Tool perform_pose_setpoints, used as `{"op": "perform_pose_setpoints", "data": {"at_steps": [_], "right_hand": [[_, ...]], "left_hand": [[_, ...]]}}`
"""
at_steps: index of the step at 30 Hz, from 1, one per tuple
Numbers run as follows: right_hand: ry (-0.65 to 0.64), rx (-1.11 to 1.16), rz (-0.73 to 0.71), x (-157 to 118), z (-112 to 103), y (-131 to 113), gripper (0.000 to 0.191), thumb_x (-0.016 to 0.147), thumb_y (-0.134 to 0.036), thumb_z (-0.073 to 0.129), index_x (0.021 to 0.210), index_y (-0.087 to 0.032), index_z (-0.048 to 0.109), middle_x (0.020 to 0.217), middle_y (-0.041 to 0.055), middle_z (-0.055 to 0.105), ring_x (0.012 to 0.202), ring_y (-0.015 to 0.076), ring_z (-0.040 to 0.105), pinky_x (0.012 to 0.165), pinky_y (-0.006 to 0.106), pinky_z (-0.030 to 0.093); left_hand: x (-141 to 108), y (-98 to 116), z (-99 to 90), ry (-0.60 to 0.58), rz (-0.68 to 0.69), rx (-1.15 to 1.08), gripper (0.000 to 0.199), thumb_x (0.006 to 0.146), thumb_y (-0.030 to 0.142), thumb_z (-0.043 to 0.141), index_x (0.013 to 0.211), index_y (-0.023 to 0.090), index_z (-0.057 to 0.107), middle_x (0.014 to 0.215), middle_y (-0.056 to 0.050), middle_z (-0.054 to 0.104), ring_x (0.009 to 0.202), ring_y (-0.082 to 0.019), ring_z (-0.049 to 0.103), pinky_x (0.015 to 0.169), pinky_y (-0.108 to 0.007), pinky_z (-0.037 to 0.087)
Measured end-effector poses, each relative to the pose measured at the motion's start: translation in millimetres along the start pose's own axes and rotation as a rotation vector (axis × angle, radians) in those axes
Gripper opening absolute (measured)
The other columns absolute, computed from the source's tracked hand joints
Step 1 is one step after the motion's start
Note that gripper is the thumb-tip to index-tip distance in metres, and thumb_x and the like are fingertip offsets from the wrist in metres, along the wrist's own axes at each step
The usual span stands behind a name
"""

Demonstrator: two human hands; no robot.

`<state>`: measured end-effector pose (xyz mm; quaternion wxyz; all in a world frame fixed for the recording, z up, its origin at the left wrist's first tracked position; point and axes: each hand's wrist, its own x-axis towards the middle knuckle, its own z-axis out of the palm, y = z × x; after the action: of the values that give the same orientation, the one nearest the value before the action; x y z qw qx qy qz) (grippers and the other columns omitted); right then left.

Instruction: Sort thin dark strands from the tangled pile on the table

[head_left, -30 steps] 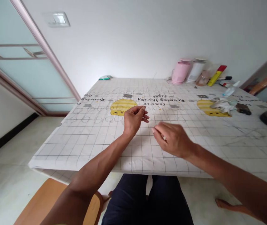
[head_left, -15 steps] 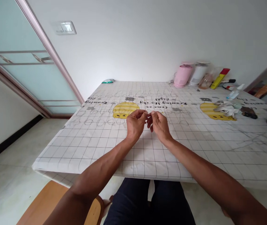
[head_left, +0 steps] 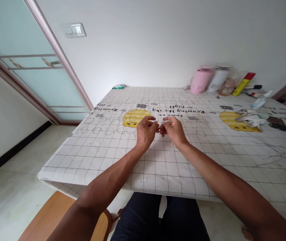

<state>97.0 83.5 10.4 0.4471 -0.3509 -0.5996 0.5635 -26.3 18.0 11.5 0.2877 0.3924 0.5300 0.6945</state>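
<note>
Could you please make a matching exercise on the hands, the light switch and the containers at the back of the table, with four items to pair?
Things:
1. Left hand
2. Light switch
3. Pink cylindrical container
4. Yellow container

Places or looks:
A. Has a red top
B. Mounted on the wall
C. Fingertips close to those of the right hand
D. Stands right beside a white container of similar shape

Right pairs: 1-C, 2-B, 3-D, 4-A
</note>
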Motion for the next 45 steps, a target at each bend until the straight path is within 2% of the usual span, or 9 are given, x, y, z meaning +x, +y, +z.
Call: {"op": "perform_pose_setpoints", "data": {"at_steps": [4,7,14,22,29,32,36,41,45], "right_hand": [[0.006,-0.144,-0.056,1,-1,-4,0.014,0.099,-0.024,0.063,0.112,-0.020,0.058,0.072,-0.0001,0.071,0.053,0.0157,0.065,0.044,0.026,0.052],[0.018,-0.164,-0.043,0,0,-6,0.013,0.102,-0.024,0.059,0.114,-0.019,0.060,0.074,0.0017,0.073,0.053,0.0152,0.065,0.045,0.026,0.052],[0.019,-0.178,-0.008,-4,-3,2,0.033,0.105,-0.024,0.052,0.136,-0.014,0.060,0.074,0.0022,0.071,0.056,0.0172,0.067,0.048,0.028,0.056],[-0.041,-0.123,0.049,0,-12,7,0.035,0.104,-0.023,0.053,0.136,-0.012,0.063,0.072,0.0026,0.069,0.051,0.0174,0.064,0.044,0.030,0.055],[0.003,-0.319,-0.009,-5,-13,2,0.042,0.104,-0.019,0.055,0.146,-0.014,0.062,0.065,-0.0008,0.067,0.040,0.0149,0.056,0.042,0.030,0.048],[0.005,-0.375,-0.011,-5,-13,-1,0.042,0.103,-0.015,0.056,0.143,-0.013,0.066,0.064,-0.0004,0.066,0.036,0.0143,0.051,0.041,0.032,0.045],[-0.029,-0.480,-0.007,-3,-16,-5,0.033,0.100,-0.013,0.060,0.129,-0.014,0.075,0.068,0.0017,0.067,0.034,0.0130,0.048,0.039,0.032,0.041],[-0.052,-0.429,-0.007,-1,-16,-1,0.027,0.097,-0.021,0.073,0.124,-0.016,0.073,0.064,-0.0007,0.066,0.035,0.0136,0.049,0.041,0.032,0.040],[-0.042,-0.456,-0.018,-3,-13,6,0.027,0.089,-0.014,0.075,0.116,-0.018,0.074,0.065,0.0002,0.067,0.042,0.0142,0.052,0.045,0.030,0.040]], "left_hand": [[1,-1,1.2,0.010,-0.021,-0.060,0.011,0.092,0.020,0.075,0.099,0.018,0.067,0.075,-0.003,0.075,0.064,-0.019,0.076,0.065,-0.033,0.066],[1,-1,1.2,0.012,-0.008,-0.035,0.012,0.092,0.021,0.076,0.099,0.018,0.067,0.077,-0.004,0.076,0.065,-0.019,0.076,0.064,-0.032,0.065],[0,-5,3.8,-0.028,0.000,0.016,0.009,0.093,0.022,0.074,0.099,0.019,0.069,0.076,-0.002,0.075,0.064,-0.018,0.076,0.064,-0.031,0.066],[-1,-4,5.5,-0.023,-0.055,0.054,0.013,0.092,0.019,0.074,0.105,0.017,0.072,0.073,-0.003,0.074,0.063,-0.018,0.074,0.061,-0.032,0.066],[-3,-6,6.5,-0.056,-0.066,0.059,0.017,0.095,0.023,0.074,0.110,0.017,0.071,0.072,-0.003,0.074,0.061,-0.018,0.073,0.057,-0.030,0.065],[-5,-5,7.2,-0.065,-0.074,0.073,0.015,0.095,0.021,0.072,0.110,0.016,0.073,0.072,-0.003,0.073,0.059,-0.017,0.072,0.056,-0.030,0.065],[-6,-2,8.1,-0.049,-0.067,0.061,0.014,0.095,0.021,0.074,0.108,0.016,0.073,0.071,-0.002,0.072,0.060,-0.018,0.073,0.058,-0.032,0.066],[-5,-3,8.1,-0.015,-0.059,0.028,0.012,0.096,0.024,0.074,0.106,0.017,0.072,0.071,-0.002,0.071,0.061,-0.018,0.073,0.059,-0.032,0.067],[-4,-6,6.8,-0.014,-0.045,0.029,0.008,0.097,0.024,0.074,0.103,0.019,0.071,0.073,-0.002,0.072,0.062,-0.018,0.074,0.061,-0.032,0.067]]}}
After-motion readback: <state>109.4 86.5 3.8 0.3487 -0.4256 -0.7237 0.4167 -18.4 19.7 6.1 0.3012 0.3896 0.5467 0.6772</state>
